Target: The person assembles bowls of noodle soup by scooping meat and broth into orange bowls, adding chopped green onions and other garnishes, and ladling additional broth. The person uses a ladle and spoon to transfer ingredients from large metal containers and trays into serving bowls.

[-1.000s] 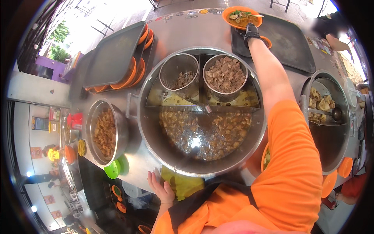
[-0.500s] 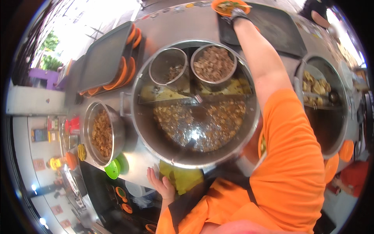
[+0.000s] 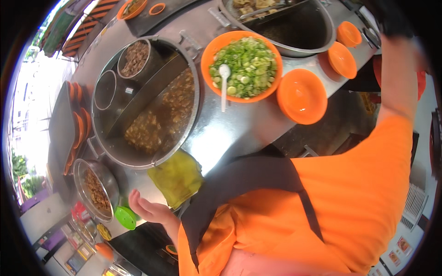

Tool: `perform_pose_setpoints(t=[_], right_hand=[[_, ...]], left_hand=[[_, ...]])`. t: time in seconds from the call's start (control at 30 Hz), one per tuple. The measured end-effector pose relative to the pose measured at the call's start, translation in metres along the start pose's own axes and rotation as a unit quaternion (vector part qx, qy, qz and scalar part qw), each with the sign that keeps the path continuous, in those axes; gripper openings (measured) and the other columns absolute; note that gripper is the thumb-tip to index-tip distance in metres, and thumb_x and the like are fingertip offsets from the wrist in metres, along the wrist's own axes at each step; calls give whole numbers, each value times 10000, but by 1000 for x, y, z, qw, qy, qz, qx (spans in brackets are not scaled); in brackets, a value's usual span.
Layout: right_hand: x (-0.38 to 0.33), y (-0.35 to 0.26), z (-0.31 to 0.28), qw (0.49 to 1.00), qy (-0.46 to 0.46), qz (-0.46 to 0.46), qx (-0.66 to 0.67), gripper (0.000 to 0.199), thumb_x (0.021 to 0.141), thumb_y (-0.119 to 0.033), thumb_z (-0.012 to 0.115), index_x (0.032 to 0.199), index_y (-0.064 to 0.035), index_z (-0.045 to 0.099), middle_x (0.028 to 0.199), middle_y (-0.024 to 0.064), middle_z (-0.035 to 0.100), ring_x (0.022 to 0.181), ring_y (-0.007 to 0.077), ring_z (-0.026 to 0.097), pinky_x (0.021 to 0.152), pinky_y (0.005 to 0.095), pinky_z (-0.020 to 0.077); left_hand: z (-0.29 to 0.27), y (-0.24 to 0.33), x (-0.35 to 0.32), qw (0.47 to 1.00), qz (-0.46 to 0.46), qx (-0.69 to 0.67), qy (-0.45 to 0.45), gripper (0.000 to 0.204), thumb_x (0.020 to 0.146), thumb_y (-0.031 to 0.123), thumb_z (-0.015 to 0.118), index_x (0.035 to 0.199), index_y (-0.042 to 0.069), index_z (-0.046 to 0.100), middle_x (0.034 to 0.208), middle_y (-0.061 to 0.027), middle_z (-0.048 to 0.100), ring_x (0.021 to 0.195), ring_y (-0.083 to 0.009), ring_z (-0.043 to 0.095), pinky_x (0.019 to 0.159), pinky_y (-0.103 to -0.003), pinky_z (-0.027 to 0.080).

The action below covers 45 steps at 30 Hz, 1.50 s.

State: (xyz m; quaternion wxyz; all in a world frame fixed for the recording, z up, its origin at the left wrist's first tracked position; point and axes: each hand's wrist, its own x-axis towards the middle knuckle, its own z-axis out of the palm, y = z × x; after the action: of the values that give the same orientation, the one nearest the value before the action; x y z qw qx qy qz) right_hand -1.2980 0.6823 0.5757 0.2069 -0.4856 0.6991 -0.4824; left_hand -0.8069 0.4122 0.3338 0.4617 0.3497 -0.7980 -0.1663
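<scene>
So the black-gloved right hand (image 3: 395,23) has swung off the round orange bowl of food (image 3: 132,9) and is now way over at the upper right, near the small round orange bowl (image 3: 348,36). It's dark and blurry there, so can't tell if it's gripping anything. The food bowl is left sitting on the flat black tray (image 3: 177,13), at the far side. Bare left hand (image 3: 151,210) is open, fingers loosely spread, nothing in it, between the folded yellow-green cloth (image 3: 175,177) and the bright green bowl (image 3: 125,218). A wide orange bowl of chopped green onions (image 3: 206,66) with a white spoon (image 3: 224,85) sits beside the big round metal pot (image 3: 117,145).
</scene>
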Motion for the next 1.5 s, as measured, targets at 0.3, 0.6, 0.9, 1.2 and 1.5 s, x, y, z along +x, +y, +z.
perform_pose_setpoints(t=[0.3, 0.6, 0.9, 1.2, 1.5], right_hand=[[-234, 222, -62, 774, 126, 373, -497, 588, 853, -381, 623, 1233, 56, 520, 1057, 261, 641, 1007, 390, 624, 853, 434, 486], [-265, 347, -88, 728, 479, 350, -344, 771, 844, -529, 621, 1262, 97, 455, 1033, 336, 618, 1013, 445, 603, 848, 459, 490], [-202, 419, -197, 695, 542, 465, 84, 543, 810, -436, 715, 1151, -25, 617, 1070, 174, 613, 784, 280, 618, 629, 389, 513], [-215, 430, -195, 642, 521, 407, 388, 579, 892, -154, 622, 1357, 6, 317, 1211, 329, 478, 932, 395, 644, 798, 380, 598], [-227, 423, -189, 640, 522, 399, 399, 483, 896, -64, 594, 1302, 49, 360, 1218, 271, 505, 911, 405, 662, 778, 403, 616]], left_hand=[[157, 255, 61, 799, 263, -294, -453, 256, 836, 141, 675, 1083, 77, 660, 1055, -115, 633, 852, -229, 642, 739, -324, 523], [197, 298, 16, 728, 313, -289, -537, 229, 824, 166, 691, 1026, 60, 672, 1013, -110, 655, 865, -265, 646, 758, -344, 523], [146, 161, 75, 883, 27, -120, -452, 189, 897, 37, 578, 1061, -32, 641, 1022, -92, 650, 935, -155, 618, 845, -272, 483], [121, 95, 78, 881, -259, -179, -354, 234, 943, 76, 567, 1147, -34, 600, 1071, -87, 647, 986, -153, 614, 894, -272, 490], [170, 126, 89, 888, -75, -174, -419, 181, 895, 50, 602, 1057, -14, 652, 1002, -71, 652, 928, -147, 617, 839, -263, 476]])
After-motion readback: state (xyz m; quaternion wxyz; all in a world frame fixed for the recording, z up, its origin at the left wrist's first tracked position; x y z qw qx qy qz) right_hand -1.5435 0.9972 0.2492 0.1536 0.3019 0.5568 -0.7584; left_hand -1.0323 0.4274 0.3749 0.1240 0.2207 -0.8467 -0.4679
